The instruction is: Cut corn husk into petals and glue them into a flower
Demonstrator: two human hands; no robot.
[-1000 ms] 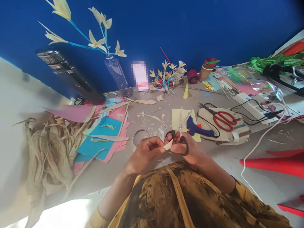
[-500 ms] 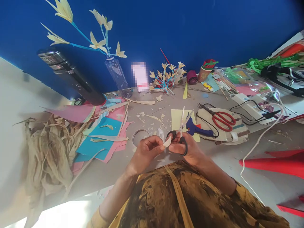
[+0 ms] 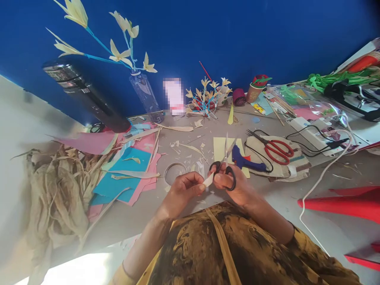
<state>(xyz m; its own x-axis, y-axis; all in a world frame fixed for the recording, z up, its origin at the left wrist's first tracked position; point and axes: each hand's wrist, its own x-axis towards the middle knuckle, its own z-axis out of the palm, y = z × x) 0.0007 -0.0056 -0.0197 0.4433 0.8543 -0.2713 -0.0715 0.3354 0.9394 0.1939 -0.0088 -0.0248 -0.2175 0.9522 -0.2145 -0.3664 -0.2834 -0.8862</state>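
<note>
The left hand (image 3: 184, 192) is closed in a pinch, thumb against forefinger, on the lower end of a small, pointed, cream petal-shaped piece (image 3: 209, 179). The piece slants up out of this pinch toward the right hand (image 3: 234, 187), its upper part lying just beside that hand's fingertips; whether they touch it, I cannot tell. The right hand is curled around slim scissors with black looped handles and steel blades (image 3: 226, 152), which point away from the body and stand parted, with the cream piece near the handles rather than between the blades.

Beyond the blades lie a pale yellow paper sheet (image 3: 219, 146) and, partly over it, a dark blue glue gun (image 3: 249, 163). To its right, red-handled scissors (image 3: 279, 151) rest on a folded beige cloth (image 3: 299, 162). Near the left hand is a thin ring-shaped roll (image 3: 166, 174) on the grey table (image 3: 148, 217), with turquoise paper (image 3: 118, 186) farther left. At the back, cream flowers on blue stems (image 3: 120, 53) stand in a clear plastic bottle (image 3: 145, 95).
</note>
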